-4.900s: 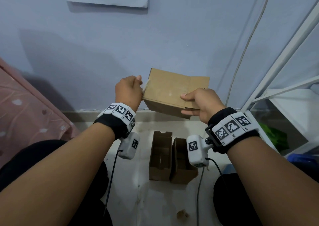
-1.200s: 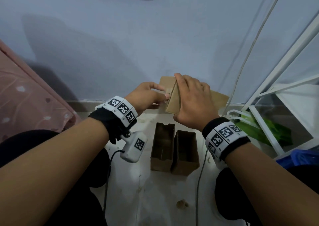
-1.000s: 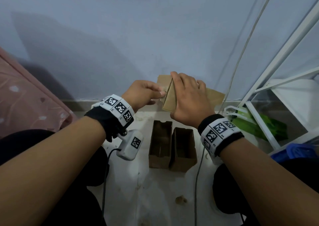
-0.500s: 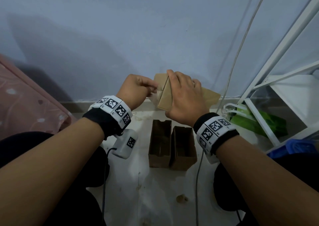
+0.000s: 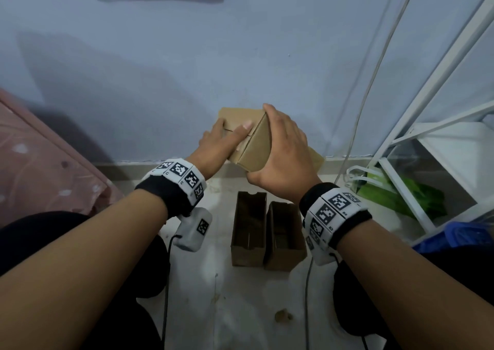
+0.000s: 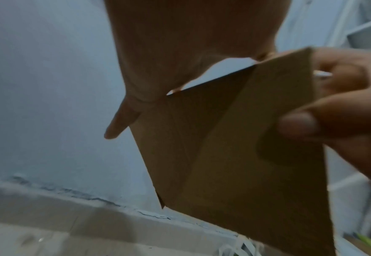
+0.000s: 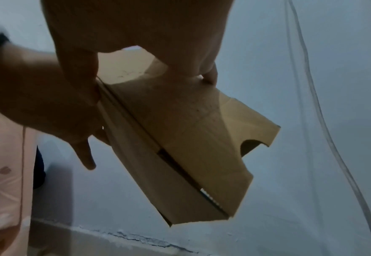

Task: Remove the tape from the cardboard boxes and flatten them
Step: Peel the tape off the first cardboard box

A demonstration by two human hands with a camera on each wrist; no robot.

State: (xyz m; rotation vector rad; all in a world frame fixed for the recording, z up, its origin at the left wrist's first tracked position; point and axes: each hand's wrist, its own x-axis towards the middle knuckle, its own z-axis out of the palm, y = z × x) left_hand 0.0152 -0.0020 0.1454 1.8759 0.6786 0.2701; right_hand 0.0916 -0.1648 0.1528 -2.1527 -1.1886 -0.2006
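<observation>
Cardboard box [image 5: 251, 146], held aloft before wall [image 5: 160, 69]: clasped by right hand [image 5: 283, 160], pressed by flat left hand [image 5: 216, 146]. Open seam shown only by right wrist view. Two open boxes [image 5: 267, 232] noted on floor [image 5: 240, 309].

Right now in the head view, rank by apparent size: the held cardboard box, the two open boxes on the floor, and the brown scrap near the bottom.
1. Two open boxes, together largest
2. Held cardboard box; partly hidden by both hands, so unsure against one floor box
3. Brown scrap, clearly smallest
</observation>
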